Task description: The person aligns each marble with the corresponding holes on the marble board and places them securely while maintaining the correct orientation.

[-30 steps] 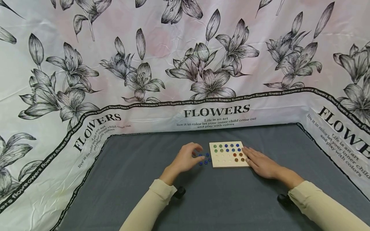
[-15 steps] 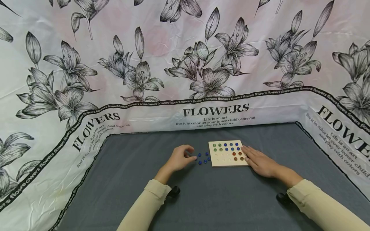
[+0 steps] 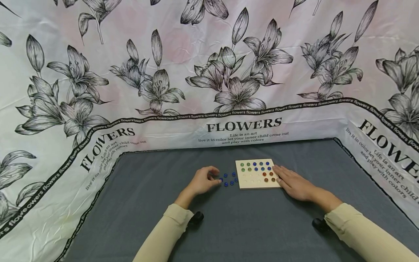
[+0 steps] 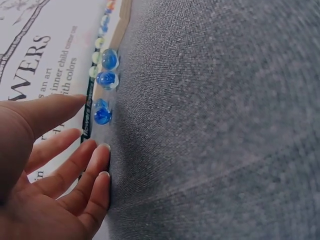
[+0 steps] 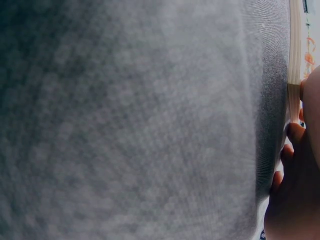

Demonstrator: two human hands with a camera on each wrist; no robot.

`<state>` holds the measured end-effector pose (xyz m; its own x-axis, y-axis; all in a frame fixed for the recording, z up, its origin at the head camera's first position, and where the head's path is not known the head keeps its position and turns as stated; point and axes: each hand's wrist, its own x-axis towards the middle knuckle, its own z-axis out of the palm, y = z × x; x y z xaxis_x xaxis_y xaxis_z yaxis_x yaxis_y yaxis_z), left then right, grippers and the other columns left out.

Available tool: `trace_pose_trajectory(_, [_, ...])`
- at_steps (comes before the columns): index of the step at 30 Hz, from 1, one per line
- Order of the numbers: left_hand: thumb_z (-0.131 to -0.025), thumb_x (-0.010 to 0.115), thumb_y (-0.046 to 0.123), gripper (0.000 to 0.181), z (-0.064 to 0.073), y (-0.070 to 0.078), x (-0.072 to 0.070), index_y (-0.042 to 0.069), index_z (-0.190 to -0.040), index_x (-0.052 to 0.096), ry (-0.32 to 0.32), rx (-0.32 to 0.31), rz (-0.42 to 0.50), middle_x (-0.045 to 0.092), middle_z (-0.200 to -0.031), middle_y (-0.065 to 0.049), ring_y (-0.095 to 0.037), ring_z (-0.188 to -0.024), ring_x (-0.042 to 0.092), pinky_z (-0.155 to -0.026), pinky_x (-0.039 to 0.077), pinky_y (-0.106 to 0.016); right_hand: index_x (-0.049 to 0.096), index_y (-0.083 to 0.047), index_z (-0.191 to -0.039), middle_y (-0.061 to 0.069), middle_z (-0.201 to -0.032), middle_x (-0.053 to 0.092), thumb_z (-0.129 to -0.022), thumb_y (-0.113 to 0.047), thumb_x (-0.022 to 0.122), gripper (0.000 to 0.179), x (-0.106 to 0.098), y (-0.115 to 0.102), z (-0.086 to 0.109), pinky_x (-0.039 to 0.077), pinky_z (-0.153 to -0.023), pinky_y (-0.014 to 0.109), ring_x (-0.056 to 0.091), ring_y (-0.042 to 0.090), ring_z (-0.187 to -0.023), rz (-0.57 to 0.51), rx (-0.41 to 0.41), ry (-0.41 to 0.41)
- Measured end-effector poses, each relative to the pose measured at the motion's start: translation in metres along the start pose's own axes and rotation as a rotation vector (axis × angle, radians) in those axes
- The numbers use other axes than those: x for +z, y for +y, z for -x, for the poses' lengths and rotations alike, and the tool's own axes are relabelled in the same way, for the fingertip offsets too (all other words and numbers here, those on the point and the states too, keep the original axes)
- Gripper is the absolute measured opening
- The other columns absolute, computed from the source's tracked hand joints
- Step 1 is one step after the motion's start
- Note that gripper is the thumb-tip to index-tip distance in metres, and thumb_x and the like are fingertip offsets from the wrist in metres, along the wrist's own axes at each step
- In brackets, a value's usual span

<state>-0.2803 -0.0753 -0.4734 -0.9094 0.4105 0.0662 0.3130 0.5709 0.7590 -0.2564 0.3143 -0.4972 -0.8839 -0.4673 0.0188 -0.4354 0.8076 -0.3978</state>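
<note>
My left hand [image 3: 203, 181] is at the left of several loose blue marbles [image 3: 226, 184] on the grey cloth. Its thumb and fingers stand apart with nothing between them, and the thumb tip is right at the leftmost marble. In the left wrist view, the hand [image 4: 60, 175] has loosely bent fingers below the blue marbles [image 4: 102, 115]. My right hand [image 3: 294, 185] lies with extended fingers on the right edge of a pale wooden board [image 3: 250, 187]. Green marbles [image 3: 242, 170], blue marbles [image 3: 262, 169] and orange-brown marbles [image 3: 266, 179] sit in its hollows.
Bare hollows show at the board's front left. A grey cloth [image 3: 248, 225] covers the table, bordered at the back and sides by a white flower-print curtain [image 3: 176, 133]. Dark wrist devices [image 3: 197, 218] show under both sleeves.
My left hand has drawn back to the left, uncovering more of the loose blue marbles, then edged slightly lower. The right hand stays on the board. The head view has shifted slightly.
</note>
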Motion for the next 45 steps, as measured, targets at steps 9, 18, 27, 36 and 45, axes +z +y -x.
trace_pose_trajectory(9, [-0.091,0.078,0.011,0.034,-0.002,0.003,0.001,-0.001,-0.122,0.068,-0.003,-0.004,-0.036,0.068,-0.117,-0.014,-0.019,-0.088,0.063,-0.076,0.052,-0.033,0.025,0.002,-0.160,0.026,-0.165,0.024,-0.113,-0.035,0.033,0.060,-0.001,0.001,-0.001,0.019,-0.118,0.065,0.021,0.049,-0.150,0.013,-0.002,0.005])
trace_pose_trajectory(18, [-0.088,0.080,0.009,0.028,-0.008,0.003,0.005,0.000,-0.113,0.073,0.014,0.002,-0.095,0.070,-0.100,-0.009,-0.010,-0.074,0.055,-0.067,0.047,-0.027,0.025,0.003,-0.160,0.027,-0.164,0.024,-0.114,-0.034,0.033,0.060,0.002,0.003,-0.001,0.019,-0.117,0.065,0.021,0.050,-0.150,0.015,-0.007,0.003])
trace_pose_trajectory(27, [-0.088,0.081,0.012,0.020,-0.009,0.003,0.008,0.004,-0.105,0.075,0.028,-0.017,-0.124,0.069,-0.092,-0.006,-0.009,-0.070,0.054,-0.067,0.045,-0.028,0.026,0.003,-0.159,0.027,-0.164,0.025,-0.114,-0.034,0.033,0.059,0.003,0.003,-0.002,0.020,-0.117,0.066,0.022,0.050,-0.150,0.022,-0.009,0.009])
trace_pose_trajectory(36, [-0.089,0.081,0.015,0.017,-0.009,0.004,0.011,0.008,-0.102,0.076,0.035,-0.031,-0.151,0.066,-0.086,0.001,-0.011,-0.073,0.055,-0.069,0.045,-0.031,0.026,0.003,-0.159,0.026,-0.164,0.024,-0.114,-0.034,0.033,0.059,0.003,0.001,0.000,0.019,-0.117,0.065,0.021,0.050,-0.150,0.021,-0.007,0.012])
trace_pose_trajectory(45, [-0.089,0.081,0.017,0.011,-0.008,0.003,0.014,0.012,-0.098,0.076,0.047,-0.047,-0.157,0.064,-0.083,0.005,-0.011,-0.073,0.055,-0.070,0.045,-0.033,0.027,0.003,-0.159,0.027,-0.164,0.025,-0.114,-0.034,0.033,0.059,0.003,-0.003,0.003,0.019,-0.117,0.066,0.022,0.050,-0.150,0.015,-0.003,0.019])
